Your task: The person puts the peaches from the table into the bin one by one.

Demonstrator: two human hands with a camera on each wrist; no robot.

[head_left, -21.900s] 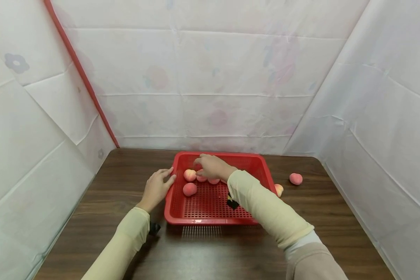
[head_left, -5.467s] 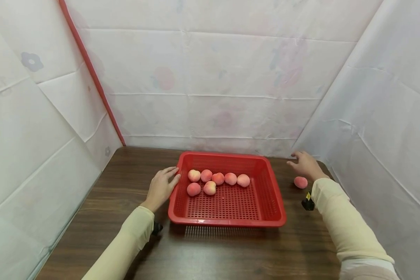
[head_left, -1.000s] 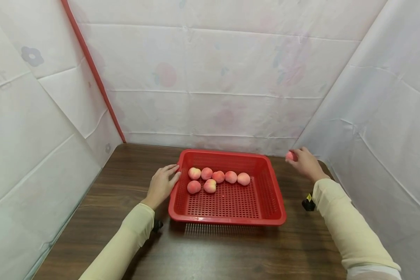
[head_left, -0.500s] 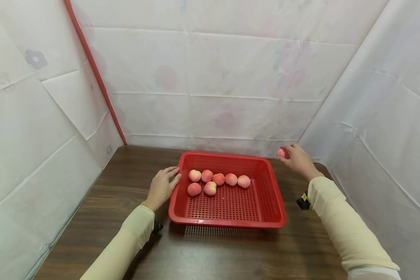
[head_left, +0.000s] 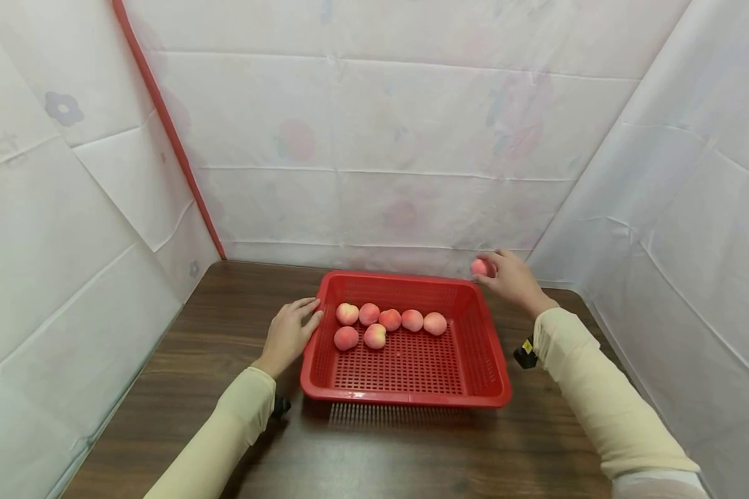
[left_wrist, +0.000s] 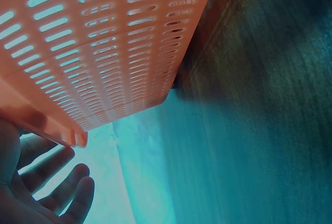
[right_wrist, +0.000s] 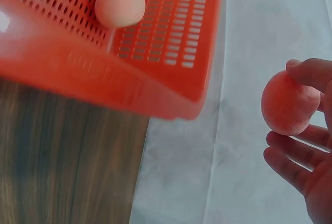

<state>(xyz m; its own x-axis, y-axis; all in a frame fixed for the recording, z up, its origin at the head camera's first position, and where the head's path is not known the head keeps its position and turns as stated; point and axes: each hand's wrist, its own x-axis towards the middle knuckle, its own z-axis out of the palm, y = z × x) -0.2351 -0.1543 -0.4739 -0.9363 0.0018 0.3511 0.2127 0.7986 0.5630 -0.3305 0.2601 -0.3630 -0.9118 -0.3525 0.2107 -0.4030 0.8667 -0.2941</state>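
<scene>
The right hand (head_left: pixel 513 281) pinches a peach (head_left: pixel 480 267) between thumb and fingertips, held in the air just above the far right corner of the red basket (head_left: pixel 496 367). In the right wrist view the peach (right_wrist: pixel 289 103) sits at the tips of the curled fingers (right_wrist: pixel 290 151), apart from the basket's rim. To set it down well, the hand would best clear the rim, come low over the mesh floor and let go gently so the fruit does not roll or bruise. The left hand (head_left: pixel 289 330) lies flat and relaxed against the basket's left wall, holding nothing, which steadies it. Beyond that hand, seven peaches (head_left: pixel 387 319) lie in two rows across the basket's far half; they crowd that side, while the mesh nearer the right hand's wrist is free. The brown tabletop (head_left: pixel 374 450) carries everything, with white sheeting close behind the right hand.
</scene>
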